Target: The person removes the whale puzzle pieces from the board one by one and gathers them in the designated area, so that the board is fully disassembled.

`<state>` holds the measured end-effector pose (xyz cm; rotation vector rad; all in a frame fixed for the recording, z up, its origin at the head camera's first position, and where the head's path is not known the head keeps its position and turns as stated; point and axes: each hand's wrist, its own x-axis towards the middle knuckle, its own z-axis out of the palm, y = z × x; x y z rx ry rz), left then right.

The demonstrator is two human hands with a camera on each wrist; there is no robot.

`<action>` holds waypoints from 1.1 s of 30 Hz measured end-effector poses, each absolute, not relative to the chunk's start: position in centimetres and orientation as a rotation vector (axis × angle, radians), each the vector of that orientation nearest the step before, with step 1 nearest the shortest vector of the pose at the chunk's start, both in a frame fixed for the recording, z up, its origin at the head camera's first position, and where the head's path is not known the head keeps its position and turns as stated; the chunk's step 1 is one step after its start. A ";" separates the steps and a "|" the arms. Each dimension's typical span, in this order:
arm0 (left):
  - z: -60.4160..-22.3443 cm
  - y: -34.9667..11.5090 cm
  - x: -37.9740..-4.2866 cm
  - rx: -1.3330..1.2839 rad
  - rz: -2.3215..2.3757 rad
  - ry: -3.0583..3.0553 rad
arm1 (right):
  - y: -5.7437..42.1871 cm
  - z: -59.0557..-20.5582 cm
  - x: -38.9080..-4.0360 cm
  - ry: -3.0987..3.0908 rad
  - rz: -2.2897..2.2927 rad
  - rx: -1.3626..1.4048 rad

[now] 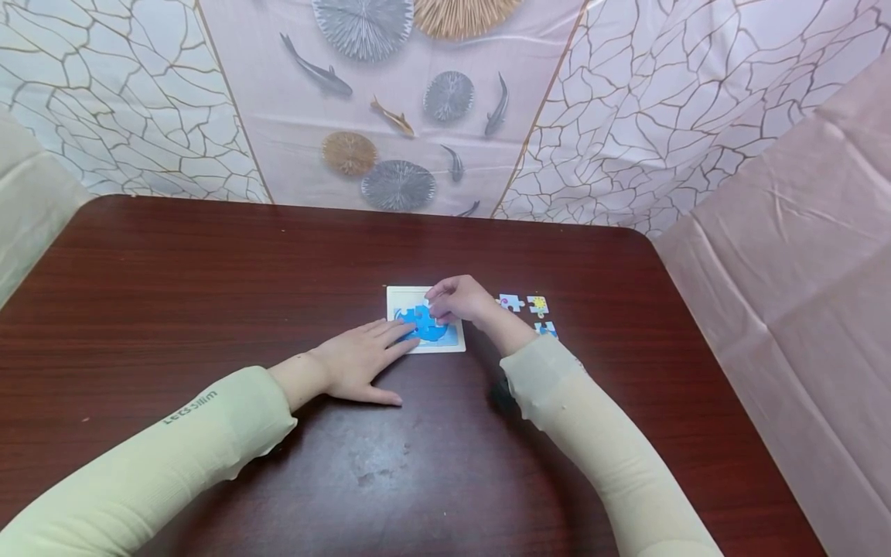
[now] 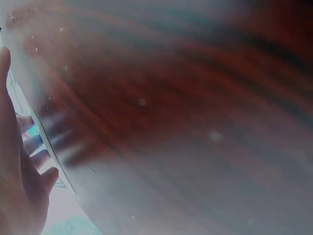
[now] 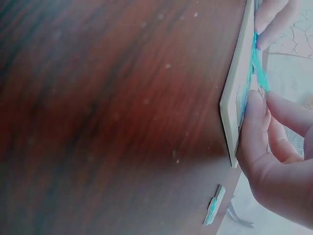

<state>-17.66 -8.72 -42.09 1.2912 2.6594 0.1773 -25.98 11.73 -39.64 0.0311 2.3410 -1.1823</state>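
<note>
A white-framed jigsaw board point(image 1: 392, 298) lies on the table, with blue puzzle pieces point(image 1: 433, 333) fitted together inside it. My left hand point(image 1: 353, 362) rests palm down at the board's left side, fingers spread and straight with their tips on the blue picture. Over the board's upper right, my right hand point(image 1: 465, 299) pinches a jigsaw piece between thumb and fingers. In the right wrist view this jigsaw piece point(image 3: 260, 77) looks tilted up from the board, partly hidden by the fingertips. The left wrist view catches the left hand point(image 2: 24, 171) only at its edge.
Several loose jigsaw pieces point(image 1: 538, 305) lie just right of the board, partly behind the right wrist. The dark wooden table point(image 1: 174, 294) reaches back to a patterned curtain point(image 1: 390, 116). A pale cloth point(image 1: 786, 247) hangs along the right side.
</note>
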 end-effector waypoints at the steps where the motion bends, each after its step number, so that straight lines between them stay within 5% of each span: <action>1: -42.1 -8.7 -17.7 1.290 0.175 2.660 | 11.8 -39.6 -26.0 2.332 -1.193 0.037; 33: -42.2 -8.8 -17.2 1.270 0.140 2.633 | 18.1 -38.1 -26.3 2.245 -1.320 0.108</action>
